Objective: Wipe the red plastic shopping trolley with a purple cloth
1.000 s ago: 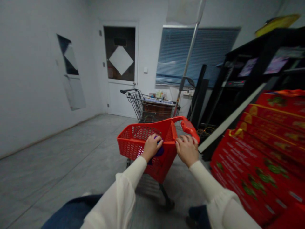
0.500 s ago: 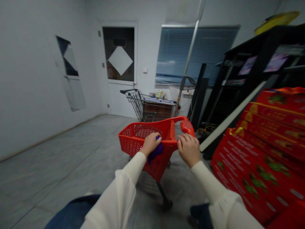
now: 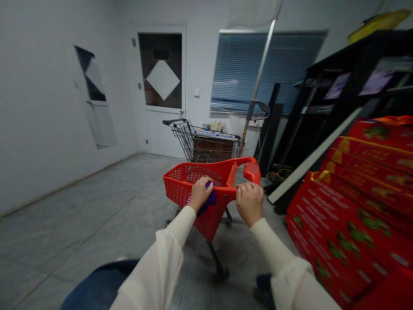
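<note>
- White wall (image 3: 41, 86) at 9 o'clock, glass panel (image 3: 93, 97) set into it, floor edge running from there toward 8 o'clock.
- Grey floor (image 3: 90, 202) from 8 to 11 o'clock, broad stretch of room between wall and red cart.
- Blue denim legs (image 3: 100, 286) at 7 o'clock, cut by bottom frame edge.
- White door (image 3: 161, 133) at 11 o'clock, at far end of room.
- Wire shopping cart (image 3: 206, 138) at 12 o'clock, just beside door, well apart from red cart, strip of floor between.
- Left hand (image 3: 200, 194) at 12 o'clock, fingers closed tight, holding purple item (image 3: 210, 200) against front rim of red cart; exact material too hidden to tell.
- Red plastic shopping cart (image 3: 193, 175) at 12 o'clock, directly ahead of both hands, mesh basket on black-wheeled legs, upright, near end within reach.
- Right hand (image 3: 250, 203) just right of left hand, fingers curled narrow over cart rim, no gap visible.
- Red cart handle (image 3: 252, 171) at 1 o'clock, top edge of cart, near tangled cables (image 3: 275, 174).
- Blue window blind (image 3: 267, 71) at 1 o'clock, metal pole (image 3: 258, 82) in front.
- Black shelving (image 3: 355, 77) at 2 o'clock, high on right.
- Stacked red cartons (image 3: 348, 219) at 3 o'clock, edge near right sleeve, narrow floor strip between cartons and cart.
</note>
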